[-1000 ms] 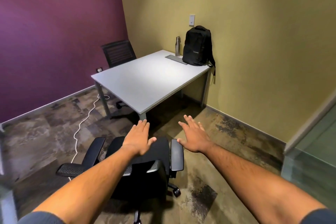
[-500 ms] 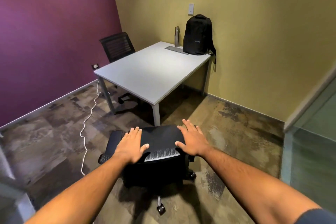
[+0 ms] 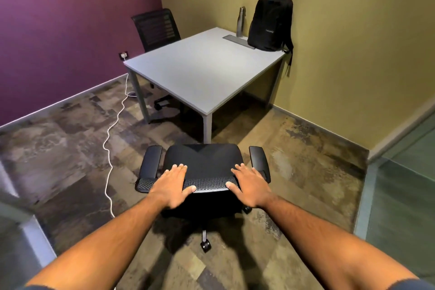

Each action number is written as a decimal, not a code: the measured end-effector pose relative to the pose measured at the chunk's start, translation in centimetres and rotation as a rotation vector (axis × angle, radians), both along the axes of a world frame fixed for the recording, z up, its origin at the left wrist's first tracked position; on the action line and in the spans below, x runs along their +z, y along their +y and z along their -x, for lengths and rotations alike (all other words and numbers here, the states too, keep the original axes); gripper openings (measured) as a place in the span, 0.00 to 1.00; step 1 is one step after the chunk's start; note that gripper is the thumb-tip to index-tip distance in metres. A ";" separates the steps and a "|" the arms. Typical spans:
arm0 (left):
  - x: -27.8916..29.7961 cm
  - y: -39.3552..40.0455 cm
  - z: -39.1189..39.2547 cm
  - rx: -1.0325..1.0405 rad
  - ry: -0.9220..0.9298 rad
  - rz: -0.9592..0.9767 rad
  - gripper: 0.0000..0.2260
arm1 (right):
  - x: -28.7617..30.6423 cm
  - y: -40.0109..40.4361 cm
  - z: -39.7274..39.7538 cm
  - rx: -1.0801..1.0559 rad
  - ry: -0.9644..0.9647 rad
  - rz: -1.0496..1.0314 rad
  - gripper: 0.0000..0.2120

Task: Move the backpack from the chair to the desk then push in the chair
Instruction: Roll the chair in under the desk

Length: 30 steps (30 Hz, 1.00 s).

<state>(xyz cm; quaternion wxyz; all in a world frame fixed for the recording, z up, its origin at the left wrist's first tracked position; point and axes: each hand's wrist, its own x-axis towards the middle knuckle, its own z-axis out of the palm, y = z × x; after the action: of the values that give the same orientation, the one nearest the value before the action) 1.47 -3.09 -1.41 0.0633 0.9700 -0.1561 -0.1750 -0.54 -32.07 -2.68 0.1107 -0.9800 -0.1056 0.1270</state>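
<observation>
The black backpack stands upright on the far right corner of the white desk, leaning against the yellow wall. A black office chair with armrests stands on the floor just in front of the desk's near corner leg, its seat empty. My left hand lies over the left part of the chair's mesh back top, fingers forward and thumb along the near edge. My right hand holds the right part the same way.
A metal bottle and a grey strip sit by the backpack. A second black chair is at the desk's far side. A white cable runs across the floor on the left. Glass panel at right.
The chair has turned so its seat faces the desk and rolled closer to it. Both hands went from hovering above the chair to resting on its back top.
</observation>
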 end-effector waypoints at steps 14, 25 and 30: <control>-4.9 1.5 -0.6 -0.003 -0.318 -0.037 0.45 | -2.8 1.3 -1.4 0.038 -0.259 0.174 0.37; -5.7 0.1 5.2 -0.026 -0.307 -0.013 0.41 | -2.7 0.7 4.6 0.049 -0.203 0.157 0.32; -5.5 -1.5 7.6 -0.054 -0.312 0.000 0.39 | -2.4 -1.2 7.1 0.053 -0.227 0.141 0.32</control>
<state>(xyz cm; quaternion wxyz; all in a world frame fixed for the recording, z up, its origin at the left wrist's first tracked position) -6.08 -4.61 -6.95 0.0337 0.9809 -0.1901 -0.0239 -7.65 -33.29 -5.06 0.0256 -0.9903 -0.1339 0.0250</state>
